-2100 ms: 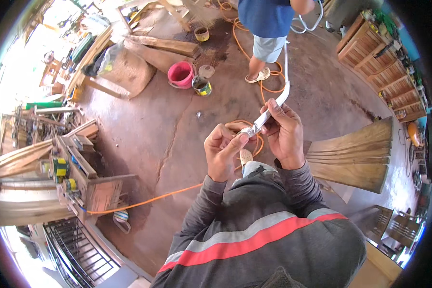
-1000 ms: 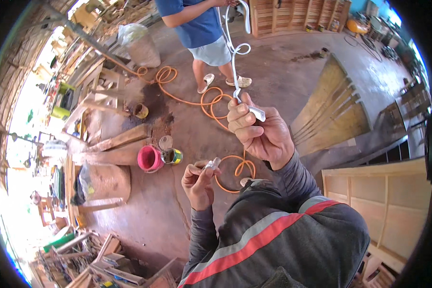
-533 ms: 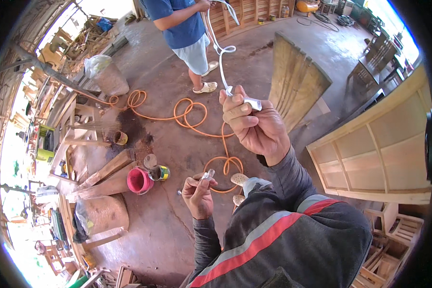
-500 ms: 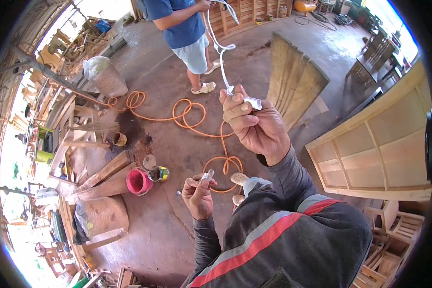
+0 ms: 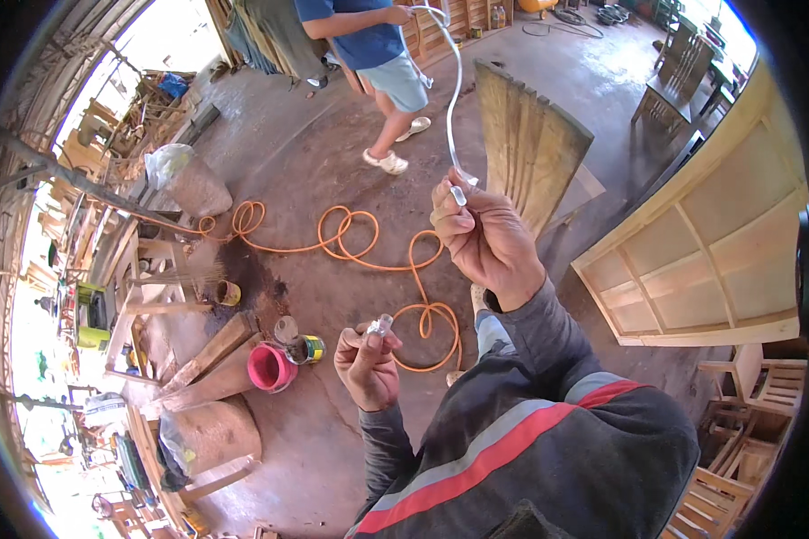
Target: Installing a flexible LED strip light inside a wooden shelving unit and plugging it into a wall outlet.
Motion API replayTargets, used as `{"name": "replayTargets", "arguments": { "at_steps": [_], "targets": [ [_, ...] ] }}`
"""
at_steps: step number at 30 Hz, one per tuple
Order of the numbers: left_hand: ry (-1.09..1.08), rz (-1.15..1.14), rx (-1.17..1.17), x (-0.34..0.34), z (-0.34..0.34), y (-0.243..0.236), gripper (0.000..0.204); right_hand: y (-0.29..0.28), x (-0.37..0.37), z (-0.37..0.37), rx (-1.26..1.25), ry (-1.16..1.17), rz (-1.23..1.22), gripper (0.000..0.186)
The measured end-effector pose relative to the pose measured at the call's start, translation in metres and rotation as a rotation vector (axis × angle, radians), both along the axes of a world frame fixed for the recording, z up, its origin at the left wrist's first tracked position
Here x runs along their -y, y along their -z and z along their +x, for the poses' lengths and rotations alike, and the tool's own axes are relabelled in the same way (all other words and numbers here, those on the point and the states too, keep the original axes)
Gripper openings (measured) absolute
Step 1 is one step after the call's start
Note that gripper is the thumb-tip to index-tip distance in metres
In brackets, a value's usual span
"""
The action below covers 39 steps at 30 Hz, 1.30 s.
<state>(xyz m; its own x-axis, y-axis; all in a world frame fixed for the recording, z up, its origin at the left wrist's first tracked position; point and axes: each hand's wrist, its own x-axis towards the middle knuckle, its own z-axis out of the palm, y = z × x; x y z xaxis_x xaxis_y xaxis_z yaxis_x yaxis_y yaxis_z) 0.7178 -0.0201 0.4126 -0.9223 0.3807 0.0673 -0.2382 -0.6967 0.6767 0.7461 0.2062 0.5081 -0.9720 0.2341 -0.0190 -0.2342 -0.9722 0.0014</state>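
Observation:
My right hand (image 5: 496,241) is raised near the middle, its fingers closed on the end of a white cord (image 5: 456,99). A short whitish end piece (image 5: 459,195) sticks out between the fingertips. From there the cord runs up to the hands of a person in a blue shirt (image 5: 355,40), who holds its far part. Lower and to the left, my left hand (image 5: 367,373) pinches a small clear piece (image 5: 380,324) between thumb and fingers. It looks like a short transparent tube or cap; its exact kind is too small to tell. The two hands are apart.
An orange hose (image 5: 361,261) lies in loops on the floor ahead. A pink bucket (image 5: 271,367) and a paint can (image 5: 311,349) stand at left. A grooved wooden board (image 5: 526,148) rises behind my right hand. At right stands a large framed wooden panel (image 5: 692,269).
The person in blue has stepped to the right, and the cord hangs straighter. My right hand has turned, so the end piece shows at another angle. My left hand keeps its pinch.

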Motion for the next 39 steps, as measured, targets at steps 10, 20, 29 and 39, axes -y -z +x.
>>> {"name": "replayTargets", "arguments": {
  "at_steps": [10,20,29,39],
  "targets": [
    [0.082,0.033,-0.057,-0.098,-0.058,-0.04,0.02,0.03,-0.071,-0.051,0.047,0.124,0.03,0.011],
    [0.101,-0.391,-0.356,-0.213,-0.113,-0.056,0.038,0.03,-0.14,-0.111,0.308,0.333,0.266,0.014],
    [0.062,-0.594,-0.908,-0.279,-0.152,-0.062,0.054,0.017,-0.166,-0.14,0.39,0.392,0.327,0.015],
    [0.187,-0.57,-1.016,-0.301,-0.226,-0.069,0.055,0.027,-0.187,-0.192,0.289,0.128,0.166,0.025]
  ]
}}
